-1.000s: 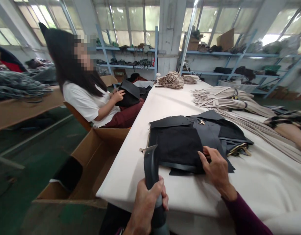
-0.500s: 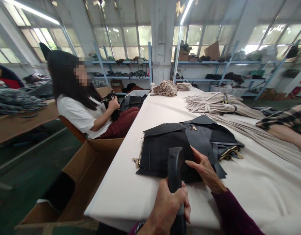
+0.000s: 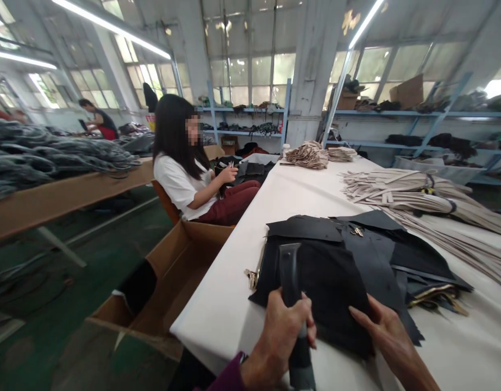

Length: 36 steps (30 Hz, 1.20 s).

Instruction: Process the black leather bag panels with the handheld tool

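My left hand [image 3: 285,320] is wrapped round a long black handheld tool [image 3: 290,274] with a flat, squared-off top end; its exact kind does not show. The tool stands in front of a black fabric piece [image 3: 327,277] with a gold zipper pull [image 3: 252,278] at its left edge. At that piece's lower right edge, my right hand [image 3: 391,331] grips the fabric between thumb and fingers. Under and beside it lie more black pieces [image 3: 368,255], with a gold clasp-like metal part [image 3: 357,232] on top and gold zipper teeth [image 3: 438,296] at the right.
A white-covered table [image 3: 218,288] carries bundles of beige straps [image 3: 397,187] and a beige pile [image 3: 307,156] farther back. Left of the table edge stands an open cardboard box [image 3: 173,260]. A seated person [image 3: 185,179] is beyond it. Grey cords [image 3: 50,155] are heaped on another table.
My view has turned left, so the table appears farther right. My right hand has moved to the fabric's lower right edge, pulling it toward me. The tool stays in my left hand.
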Tool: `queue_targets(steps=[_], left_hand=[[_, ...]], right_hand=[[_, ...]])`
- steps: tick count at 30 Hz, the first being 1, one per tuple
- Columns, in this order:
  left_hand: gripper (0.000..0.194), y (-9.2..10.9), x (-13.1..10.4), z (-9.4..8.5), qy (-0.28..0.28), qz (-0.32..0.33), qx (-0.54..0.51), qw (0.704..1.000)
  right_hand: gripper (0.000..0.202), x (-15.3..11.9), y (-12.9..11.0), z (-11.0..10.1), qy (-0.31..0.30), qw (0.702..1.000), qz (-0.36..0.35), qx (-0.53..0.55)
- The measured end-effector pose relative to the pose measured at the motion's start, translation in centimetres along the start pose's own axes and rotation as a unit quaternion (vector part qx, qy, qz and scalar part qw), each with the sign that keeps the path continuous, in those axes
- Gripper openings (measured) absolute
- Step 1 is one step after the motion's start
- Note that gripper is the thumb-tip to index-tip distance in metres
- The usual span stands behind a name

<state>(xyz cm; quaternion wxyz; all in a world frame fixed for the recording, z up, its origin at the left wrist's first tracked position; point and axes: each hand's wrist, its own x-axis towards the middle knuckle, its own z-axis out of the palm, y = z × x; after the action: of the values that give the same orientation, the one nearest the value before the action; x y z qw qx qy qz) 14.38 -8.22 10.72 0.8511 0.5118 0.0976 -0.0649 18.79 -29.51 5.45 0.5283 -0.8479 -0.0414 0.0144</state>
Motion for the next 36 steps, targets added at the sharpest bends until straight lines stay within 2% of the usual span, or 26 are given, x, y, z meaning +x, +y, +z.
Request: queue_targets(steps=[1, 2, 3, 5, 7, 9, 11, 13, 16, 19, 25, 32, 36], left_hand=[[0.02, 0.2, 0.0, -1.0, 0.014, 0.006, -0.001, 1.0], [0.02, 0.4, 0.0, -1.9, 0.023, 0.008, 0.0, 1.0], [0.02, 0.5, 0.0, -2.7, 0.032, 0.011, 0.0, 0.999], [0.021, 0.5, -0.1, -3.8, 0.039, 0.009, 0.002, 0.999], [0.021, 0.4, -0.3, -4.4, 0.042, 0.0, 0.006, 0.999], [0.024, 0.2, -0.3, -4.8, 0.046, -0.018, 0.008, 0.999], [0.026, 0.1, -0.2, -5.4, 0.052, -0.024, 0.012, 0.998], [0.027, 0.0, -0.1, -6.1, 0.048, -0.021, 0.019, 0.998], [0.027, -0.1, 0.2, -7.1, 0.048, -0.024, 0.029, 0.998], [0.026, -0.1, 0.4, -7.1, 0.032, -0.028, 0.018, 0.999], [0.026, 0.2, 1.0, -5.0, -0.014, -0.043, 0.016, 0.999], [0.028, 0.4, 1.3, -4.2, -0.012, -0.024, 0.022, 0.999], [0.029, 1.1, 0.8, -3.9, 0.004, 0.002, 0.023, 1.0]], right_hand=[[0.055, -0.2, -0.4, -0.4, 0.057, 0.992, -0.007, -0.115], [0.057, -0.2, -1.1, -0.7, 0.127, 0.964, -0.028, -0.233], [0.056, 0.1, -2.2, -0.7, 0.196, 0.921, -0.064, -0.332], [0.049, 1.6, -5.2, 0.0, 0.264, 0.844, -0.18, -0.431], [0.036, 4.6, -8.2, 1.9, 0.194, 0.821, -0.26, -0.469], [0.033, 8.6, -10.0, 4.7, 0.093, 0.81, -0.291, -0.501], [0.035, 12.5, -10.3, 7.3, 0.048, 0.807, -0.3, -0.507], [0.028, 15.6, -9.5, 9.2, 0.024, 0.812, -0.286, -0.508], [0.017, 17.8, -8.0, 10.1, 0.013, 0.825, -0.255, -0.504], [0.02, 17.6, -7.9, 9.4, 0.022, 0.834, -0.23, -0.502], [0.025, 16.1, -10.5, 7.5, 0.003, 0.846, -0.213, -0.489], [0.026, 14.7, -12.8, 5.2, -0.079, 0.865, -0.224, -0.442], [0.027, 13.7, -13.8, 4.7, -0.127, 0.868, -0.233, -0.42]])
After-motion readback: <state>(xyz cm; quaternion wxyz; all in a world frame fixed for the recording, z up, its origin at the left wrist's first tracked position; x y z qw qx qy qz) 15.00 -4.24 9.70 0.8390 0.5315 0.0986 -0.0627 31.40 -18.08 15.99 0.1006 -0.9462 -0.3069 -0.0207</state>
